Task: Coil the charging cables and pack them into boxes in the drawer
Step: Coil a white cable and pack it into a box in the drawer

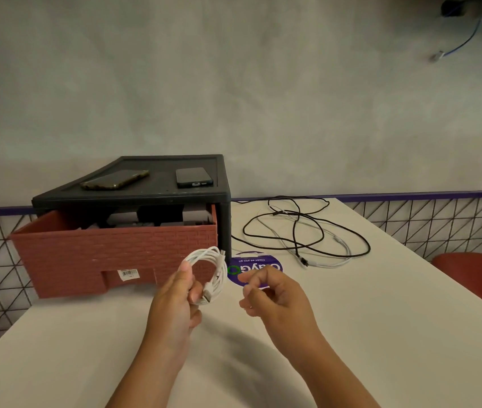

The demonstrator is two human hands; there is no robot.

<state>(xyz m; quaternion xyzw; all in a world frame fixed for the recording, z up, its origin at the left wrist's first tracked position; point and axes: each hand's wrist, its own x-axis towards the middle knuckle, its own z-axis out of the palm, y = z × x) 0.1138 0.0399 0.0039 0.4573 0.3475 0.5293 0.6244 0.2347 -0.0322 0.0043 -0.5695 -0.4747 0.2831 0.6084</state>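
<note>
My left hand (175, 301) has a firm grip on the white cable (209, 270), wound into a neat ring and held just in front of the red drawer (110, 248), thumb pinching the loops against my fingers. My right hand (266, 293) hovers just right of the coil, fingers curled loosely around nothing that I can make out. To finish this well, I judge I should tuck the loose plug end through or around the loops so the ring cannot spring open, keep the pinch steady, then lift it over the drawer's front wall and lay it flat in a box. The drawer stands pulled out of its black cabinet (134, 195). Counting: one coiled cable in hand; to the drawer's right on the tabletop (351, 334), a tangle (301, 231) of seemingly two more, one black, one pale; two phones (194, 177) on the cabinet top.
</note>
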